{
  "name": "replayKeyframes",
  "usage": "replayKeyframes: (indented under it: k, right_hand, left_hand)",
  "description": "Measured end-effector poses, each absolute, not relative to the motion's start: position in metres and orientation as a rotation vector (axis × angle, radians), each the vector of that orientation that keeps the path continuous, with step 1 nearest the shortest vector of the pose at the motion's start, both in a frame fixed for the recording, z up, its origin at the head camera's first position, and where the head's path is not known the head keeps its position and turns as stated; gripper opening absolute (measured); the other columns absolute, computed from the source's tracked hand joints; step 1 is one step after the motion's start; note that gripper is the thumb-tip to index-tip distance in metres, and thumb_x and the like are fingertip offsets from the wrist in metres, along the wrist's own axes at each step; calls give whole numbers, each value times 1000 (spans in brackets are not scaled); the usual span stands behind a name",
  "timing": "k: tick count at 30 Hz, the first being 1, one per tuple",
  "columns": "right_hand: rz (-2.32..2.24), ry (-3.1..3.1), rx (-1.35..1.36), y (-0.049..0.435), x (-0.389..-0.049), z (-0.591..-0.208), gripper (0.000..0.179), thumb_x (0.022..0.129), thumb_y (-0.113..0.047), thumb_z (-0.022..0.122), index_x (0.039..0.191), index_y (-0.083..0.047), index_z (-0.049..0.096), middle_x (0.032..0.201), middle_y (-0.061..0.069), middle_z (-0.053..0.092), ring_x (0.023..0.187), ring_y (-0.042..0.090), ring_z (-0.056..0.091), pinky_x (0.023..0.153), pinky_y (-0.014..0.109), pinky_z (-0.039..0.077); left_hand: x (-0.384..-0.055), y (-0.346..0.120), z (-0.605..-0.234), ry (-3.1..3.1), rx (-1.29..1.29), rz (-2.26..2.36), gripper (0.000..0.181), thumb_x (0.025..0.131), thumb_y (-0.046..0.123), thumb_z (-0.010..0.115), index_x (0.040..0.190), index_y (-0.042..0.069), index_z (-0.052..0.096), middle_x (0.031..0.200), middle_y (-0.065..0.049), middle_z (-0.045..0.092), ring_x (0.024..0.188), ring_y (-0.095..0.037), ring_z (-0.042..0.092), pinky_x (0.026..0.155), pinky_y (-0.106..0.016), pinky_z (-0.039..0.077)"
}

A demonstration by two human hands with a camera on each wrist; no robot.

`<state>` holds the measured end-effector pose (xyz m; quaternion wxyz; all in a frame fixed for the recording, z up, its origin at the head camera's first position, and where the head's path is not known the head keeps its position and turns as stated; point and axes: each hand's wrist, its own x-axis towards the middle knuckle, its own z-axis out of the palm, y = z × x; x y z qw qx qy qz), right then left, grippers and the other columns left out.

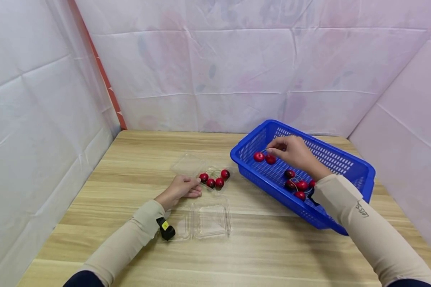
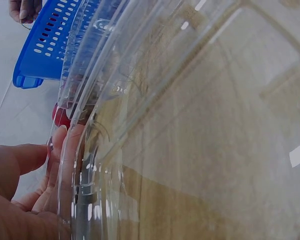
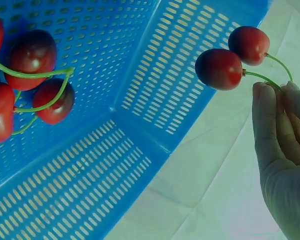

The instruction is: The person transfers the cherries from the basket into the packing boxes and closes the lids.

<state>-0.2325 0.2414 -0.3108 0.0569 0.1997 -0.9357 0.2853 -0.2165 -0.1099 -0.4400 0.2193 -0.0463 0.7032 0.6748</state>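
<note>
Plainly, from my remote seat, the right hand has thumb and fingers pinched together on the green stems of two cherries, held over the basket's ten o'clock end. Only the right wrist camera gives me both stems meeting at the fingertips and the fruit's glossy red skin darkening almost to black. There the stems, each one's long axis, curve toward ten and eleven o'clock; overhead, the fruit hangs between six and nine. At six o'clock from that hand I see more cherries in the blue plastic basket, slotted and rectangular, its length running from ten to four. The left hand is clamped lightly on the rim of a clear box at two o'clock, holding four round cherries. Its wrist camera shows me the thumb and fingers beside thin, shiny, ridged plastic. A second clear box lies unfolded at four o'clock on the wood-grain table, before creased pale sheeting.
</note>
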Motion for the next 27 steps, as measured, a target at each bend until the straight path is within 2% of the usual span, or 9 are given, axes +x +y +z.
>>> replayKeyframes:
  k: [3,8,12,16,23,27]
  right_hand:
    - [931,-2851,564,239,-231,-309,15,92,-19,66,94,-6,74,89,7,71,80,19,65,68,18,55]
    - [1146,-2862,511,230,-226,-301,20,91,-23,67,99,-7,74,94,9,71,83,19,67,74,20,57]
    - [1250,-2849,526,222,-220,-294,21,90,-23,68,99,-6,74,96,10,72,83,14,67,76,22,57]
    - [1316,-2840,561,213,-216,-288,19,89,-19,69,99,-4,74,95,11,72,81,10,66,74,19,56]
    - [1362,-2825,598,199,-210,-287,15,89,-15,69,97,-3,75,93,11,72,78,8,66,72,23,58]
    - [1369,-2819,606,190,-208,-289,14,87,-14,71,94,-3,76,90,10,73,72,8,63,61,19,52]
  left_hand:
    - [-217,-110,-440,1951,-130,1870,25,96,12,58,102,-12,62,77,-10,68,64,-14,68,67,-25,60]
    - [-216,-111,-439,1958,-120,1863,26,96,12,58,102,-13,62,76,-9,68,64,-13,68,67,-24,60]
    - [-216,-112,-440,1961,-103,1857,28,96,13,58,103,-14,61,76,-9,68,65,-13,68,68,-24,60]
    - [-215,-111,-439,1953,-94,1858,29,96,13,58,104,-14,61,76,-8,67,65,-12,68,68,-25,60]
    - [-214,-111,-437,1959,-91,1855,28,96,13,58,104,-14,61,76,-8,67,65,-12,68,68,-24,60]
    - [-214,-110,-438,1965,-88,1853,27,96,12,58,103,-14,61,76,-8,67,65,-12,68,67,-24,60]
